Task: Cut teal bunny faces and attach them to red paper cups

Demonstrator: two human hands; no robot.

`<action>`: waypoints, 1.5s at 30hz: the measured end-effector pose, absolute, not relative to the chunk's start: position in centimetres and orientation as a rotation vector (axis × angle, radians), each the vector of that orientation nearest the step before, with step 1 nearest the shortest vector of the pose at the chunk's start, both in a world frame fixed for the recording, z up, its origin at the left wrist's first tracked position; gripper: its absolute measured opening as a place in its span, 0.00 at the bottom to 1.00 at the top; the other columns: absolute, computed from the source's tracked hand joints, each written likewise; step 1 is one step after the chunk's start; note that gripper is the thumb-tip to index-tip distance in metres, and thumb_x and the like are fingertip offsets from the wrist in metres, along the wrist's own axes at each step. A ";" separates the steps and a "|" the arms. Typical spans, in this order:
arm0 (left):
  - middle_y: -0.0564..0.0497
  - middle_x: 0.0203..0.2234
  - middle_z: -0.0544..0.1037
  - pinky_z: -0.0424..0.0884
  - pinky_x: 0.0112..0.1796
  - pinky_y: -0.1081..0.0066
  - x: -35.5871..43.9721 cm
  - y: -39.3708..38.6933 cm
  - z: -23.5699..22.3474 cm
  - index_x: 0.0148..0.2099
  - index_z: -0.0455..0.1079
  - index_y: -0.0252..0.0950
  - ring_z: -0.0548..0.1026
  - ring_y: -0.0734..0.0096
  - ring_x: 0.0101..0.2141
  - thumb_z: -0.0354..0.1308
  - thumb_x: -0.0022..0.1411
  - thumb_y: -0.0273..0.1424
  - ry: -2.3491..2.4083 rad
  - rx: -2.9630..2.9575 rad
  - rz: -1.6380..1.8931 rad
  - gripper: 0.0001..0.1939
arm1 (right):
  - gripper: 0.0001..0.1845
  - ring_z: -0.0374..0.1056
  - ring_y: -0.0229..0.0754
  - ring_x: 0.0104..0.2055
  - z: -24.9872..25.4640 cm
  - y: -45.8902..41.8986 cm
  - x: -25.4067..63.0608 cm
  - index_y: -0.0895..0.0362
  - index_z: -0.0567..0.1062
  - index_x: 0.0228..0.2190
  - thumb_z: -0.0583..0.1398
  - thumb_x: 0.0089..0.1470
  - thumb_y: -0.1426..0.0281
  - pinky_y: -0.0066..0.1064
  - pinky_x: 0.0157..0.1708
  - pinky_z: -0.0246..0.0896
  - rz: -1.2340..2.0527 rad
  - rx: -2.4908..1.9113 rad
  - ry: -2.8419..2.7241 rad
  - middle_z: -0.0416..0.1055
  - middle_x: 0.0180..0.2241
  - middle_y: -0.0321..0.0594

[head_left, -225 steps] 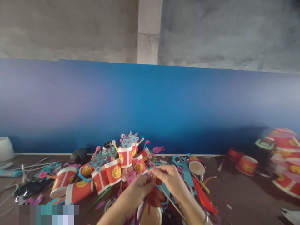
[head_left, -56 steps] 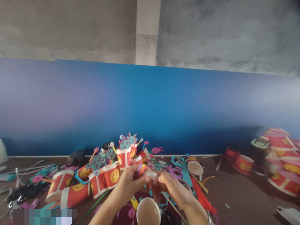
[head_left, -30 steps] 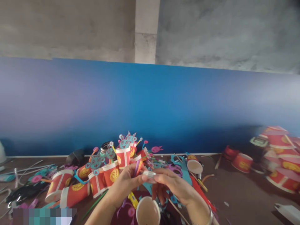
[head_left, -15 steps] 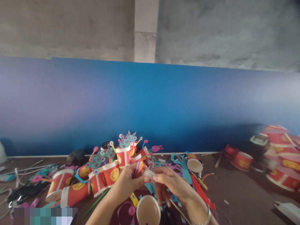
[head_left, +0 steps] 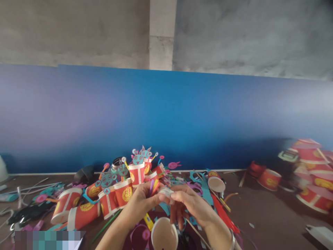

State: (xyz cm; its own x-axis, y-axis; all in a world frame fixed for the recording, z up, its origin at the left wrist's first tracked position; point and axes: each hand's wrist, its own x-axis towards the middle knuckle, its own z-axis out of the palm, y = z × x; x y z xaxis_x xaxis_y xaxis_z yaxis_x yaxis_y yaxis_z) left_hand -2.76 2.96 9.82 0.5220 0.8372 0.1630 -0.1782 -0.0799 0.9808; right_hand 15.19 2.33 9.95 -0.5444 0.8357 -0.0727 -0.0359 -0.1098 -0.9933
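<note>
Near the middle of the table, my left hand (head_left: 142,201) is closed around several coloured straws (head_left: 154,186) in purple, orange and yellow. Between its fingertips and those of my right hand (head_left: 191,203) is a small clear, shiny piece (head_left: 165,191), perhaps plastic or tape; its exact kind is unclear. Both hands pinch this piece, and the lower fingers of my right hand hang down loosely. Just below the hands stands a paper cup (head_left: 164,233) with its pale inside facing me. A thin wooden stick (head_left: 196,231) slants beside it, under my right wrist.
Red paper cups (head_left: 123,193) with blue paper faces (head_left: 137,158) crowd the left. A stack of red cups (head_left: 316,184) stands far right. A red strip (head_left: 223,213), paper scraps and a yellow tool (head_left: 148,221) lie close to my hands. A blue panel (head_left: 166,114) rises behind.
My fingers have shifted slightly around the clear piece, and the straws tilt a little differently. The cups and other things on the table stay in place.
</note>
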 end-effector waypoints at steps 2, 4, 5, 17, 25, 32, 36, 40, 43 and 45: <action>0.49 0.25 0.74 0.65 0.32 0.73 -2.7 2.9 9.6 0.34 0.75 0.31 0.70 0.70 0.28 0.63 0.52 0.43 0.612 1.426 0.945 0.18 | 0.12 0.63 0.32 0.09 10.0 2.2 15.1 0.59 0.68 0.24 0.52 0.49 0.64 0.20 0.07 0.33 1.728 -0.907 -1.515 0.75 0.17 0.40; 0.50 0.24 0.74 0.64 0.31 0.73 -2.6 2.9 9.4 0.34 0.75 0.31 0.70 0.71 0.27 0.62 0.53 0.42 0.586 1.439 0.947 0.17 | 0.12 0.65 0.33 0.10 10.1 2.1 15.0 0.60 0.68 0.24 0.53 0.49 0.64 0.20 0.08 0.33 1.722 -0.923 -1.509 0.75 0.17 0.41; 0.50 0.24 0.74 0.64 0.31 0.73 -2.6 2.9 9.3 0.34 0.75 0.31 0.70 0.72 0.27 0.62 0.53 0.41 0.576 1.443 0.953 0.16 | 0.13 0.66 0.34 0.11 10.1 2.1 14.9 0.60 0.68 0.23 0.53 0.48 0.63 0.20 0.08 0.33 1.717 -0.940 -1.503 0.75 0.17 0.41; 0.52 0.22 0.70 0.58 0.26 0.76 -2.6 2.9 9.3 0.32 0.73 0.31 0.64 0.77 0.24 0.64 0.53 0.38 0.577 1.437 1.000 0.14 | 0.11 0.67 0.36 0.13 9.8 2.1 14.9 0.60 0.69 0.24 0.50 0.42 0.68 0.20 0.09 0.36 1.738 -0.947 -1.471 0.74 0.16 0.41; 0.54 0.20 0.69 0.60 0.26 0.78 -2.8 2.5 10.1 0.29 0.73 0.31 0.64 0.78 0.23 0.65 0.51 0.39 0.591 1.427 0.998 0.14 | 0.10 0.70 0.36 0.16 10.2 1.8 14.9 0.61 0.70 0.29 0.52 0.46 0.69 0.18 0.10 0.43 1.762 -0.845 -1.511 0.76 0.20 0.42; 0.54 0.21 0.71 0.62 0.28 0.77 -2.5 2.6 10.3 0.29 0.73 0.31 0.67 0.77 0.24 0.65 0.51 0.35 0.549 1.413 0.985 0.11 | 0.14 0.70 0.37 0.14 9.9 2.0 14.9 0.63 0.72 0.29 0.52 0.47 0.68 0.18 0.08 0.41 1.777 -0.857 -1.461 0.76 0.18 0.45; 0.53 0.22 0.72 0.62 0.27 0.78 -2.6 2.7 9.7 0.30 0.73 0.31 0.67 0.77 0.24 0.65 0.52 0.35 0.544 1.427 0.980 0.11 | 0.20 0.68 0.37 0.13 10.1 1.9 14.6 0.66 0.74 0.34 0.51 0.42 0.68 0.18 0.07 0.40 1.739 -0.941 -1.458 0.76 0.19 0.47; 0.55 0.20 0.71 0.60 0.26 0.79 -2.7 2.8 9.2 0.30 0.72 0.31 0.65 0.79 0.23 0.65 0.52 0.34 0.582 1.452 0.994 0.10 | 0.21 0.67 0.37 0.12 10.2 1.9 14.4 0.66 0.75 0.33 0.50 0.40 0.67 0.19 0.07 0.39 1.724 -0.984 -1.441 0.77 0.19 0.48; 0.55 0.20 0.70 0.59 0.25 0.79 -2.7 3.0 8.9 0.30 0.72 0.31 0.64 0.79 0.23 0.65 0.52 0.35 0.611 1.463 0.991 0.11 | 0.21 0.67 0.37 0.12 10.3 1.9 14.4 0.65 0.75 0.32 0.50 0.38 0.67 0.19 0.07 0.41 1.708 -1.012 -1.440 0.77 0.20 0.48; 0.55 0.20 0.70 0.59 0.25 0.79 -2.7 3.0 8.8 0.30 0.71 0.30 0.64 0.79 0.23 0.65 0.51 0.36 0.630 1.465 0.992 0.12 | 0.21 0.67 0.37 0.12 10.3 1.9 14.4 0.65 0.75 0.31 0.50 0.38 0.67 0.19 0.07 0.43 1.706 -1.019 -1.441 0.77 0.20 0.48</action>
